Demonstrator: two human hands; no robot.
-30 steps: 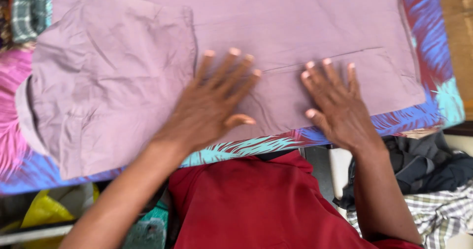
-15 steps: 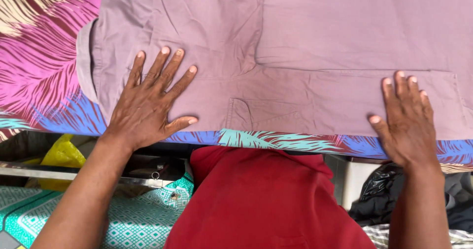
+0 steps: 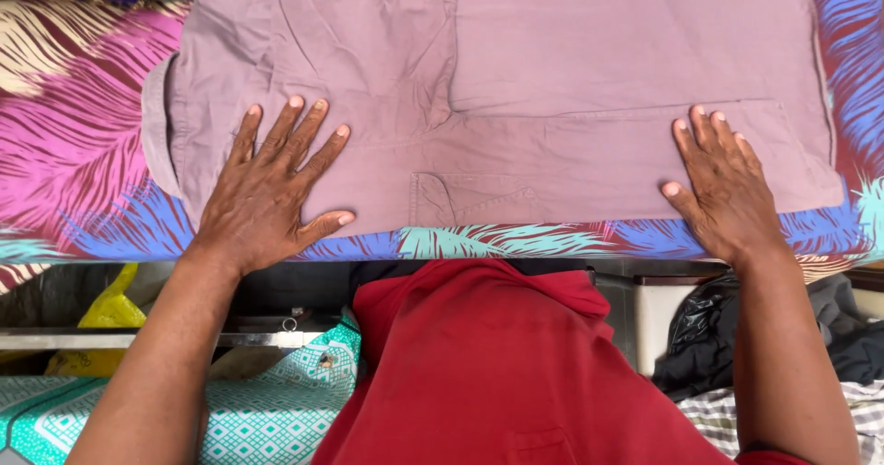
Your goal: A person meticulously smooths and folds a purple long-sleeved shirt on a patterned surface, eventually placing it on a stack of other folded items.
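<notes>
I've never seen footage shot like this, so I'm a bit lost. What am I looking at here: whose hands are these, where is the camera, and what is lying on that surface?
The camera sits on a person's head and looks straight down, so you see their own arms and red shirt from above. There is no machine here, only two bare hands. The left hand and the right hand both lie flat, fingers spread, on a mauve garment with a collar at its left end. Neither hand grips anything; they press on the fabric. The garment is spread over a cloth with a colourful feather print that covers the work surface. Below the edge lie a teal patterned cloth, a yellow bag and dark clothes.
</notes>
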